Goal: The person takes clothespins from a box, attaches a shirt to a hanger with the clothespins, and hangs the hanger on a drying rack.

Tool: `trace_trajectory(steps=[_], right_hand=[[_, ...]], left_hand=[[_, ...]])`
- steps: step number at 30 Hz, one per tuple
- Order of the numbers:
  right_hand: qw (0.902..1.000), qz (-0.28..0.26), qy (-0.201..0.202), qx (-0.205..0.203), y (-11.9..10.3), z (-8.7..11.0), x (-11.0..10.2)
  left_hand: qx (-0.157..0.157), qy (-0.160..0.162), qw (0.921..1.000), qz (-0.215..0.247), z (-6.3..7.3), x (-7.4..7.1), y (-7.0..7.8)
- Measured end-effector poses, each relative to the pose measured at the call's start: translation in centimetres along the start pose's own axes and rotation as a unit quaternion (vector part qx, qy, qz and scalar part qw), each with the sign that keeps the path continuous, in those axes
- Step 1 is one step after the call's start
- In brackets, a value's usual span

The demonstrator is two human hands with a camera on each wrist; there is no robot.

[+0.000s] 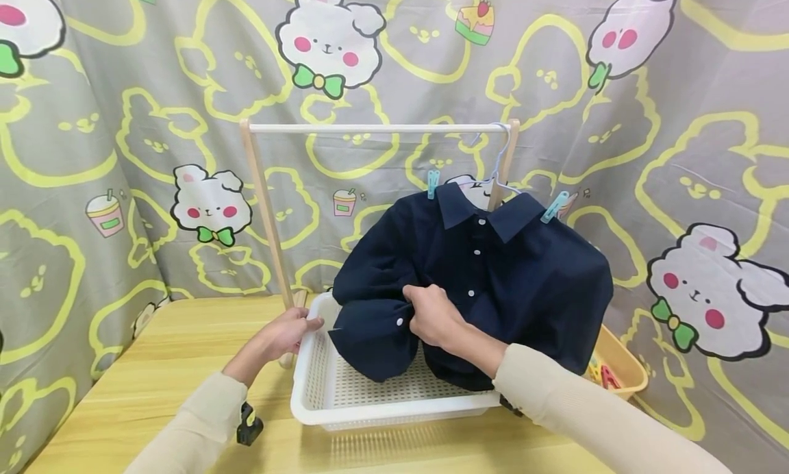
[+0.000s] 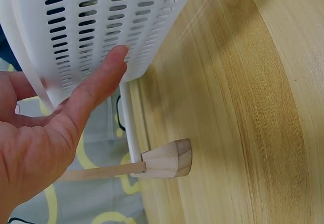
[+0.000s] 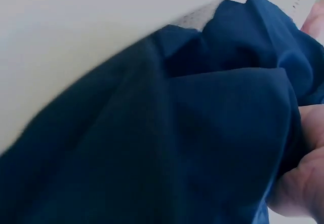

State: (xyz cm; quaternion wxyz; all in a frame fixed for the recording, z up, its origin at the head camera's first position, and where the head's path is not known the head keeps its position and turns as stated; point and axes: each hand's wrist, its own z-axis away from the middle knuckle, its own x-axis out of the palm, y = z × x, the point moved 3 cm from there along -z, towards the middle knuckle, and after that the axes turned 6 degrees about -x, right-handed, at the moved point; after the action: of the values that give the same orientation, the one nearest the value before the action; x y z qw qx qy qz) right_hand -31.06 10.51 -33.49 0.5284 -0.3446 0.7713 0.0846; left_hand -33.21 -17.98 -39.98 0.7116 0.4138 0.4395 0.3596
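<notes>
A navy button shirt (image 1: pixel 511 275) hangs on a hanger (image 1: pixel 501 166) from a wooden rail (image 1: pixel 376 127), clipped at both shoulders by teal pegs (image 1: pixel 433 183). Its lower part droops into a white slotted basket (image 1: pixel 320 385) on the table. My right hand (image 1: pixel 431 315) grips the shirt's front and cuff, and the bunched navy cloth (image 3: pixel 192 133) fills the right wrist view. My left hand (image 1: pixel 290 331) holds the basket's left rim; in the left wrist view its thumb (image 2: pixel 98 84) lies against the basket wall (image 2: pixel 121 21).
The rack's wooden foot (image 2: pixel 169 159) stands on the light wood table (image 1: pixel 154 364) just left of the basket. A yellow tub (image 1: pixel 622 368) with coloured pegs sits at the right behind the shirt. A cartoon-print curtain closes the back and sides.
</notes>
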Motion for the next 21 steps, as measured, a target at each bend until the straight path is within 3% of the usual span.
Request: trace_trajectory(steps=[6,14,21], right_hand=[[0.9963,0.024,-0.076,0.031,-0.7,-1.3,2.0],[0.9823,0.026,-0.165,0.086,-1.2,-3.2,3.7],[0.9818,0.075,-0.173,0.025,-1.5,-4.0,4.3]], left_hand=[[0.005,-0.007,1.0,0.0,0.2,0.0,0.0],[0.004,0.001,0.9999,-0.01,0.2,0.0,0.0],[0.003,0.002,1.0,-0.006,0.2,0.1,0.0]])
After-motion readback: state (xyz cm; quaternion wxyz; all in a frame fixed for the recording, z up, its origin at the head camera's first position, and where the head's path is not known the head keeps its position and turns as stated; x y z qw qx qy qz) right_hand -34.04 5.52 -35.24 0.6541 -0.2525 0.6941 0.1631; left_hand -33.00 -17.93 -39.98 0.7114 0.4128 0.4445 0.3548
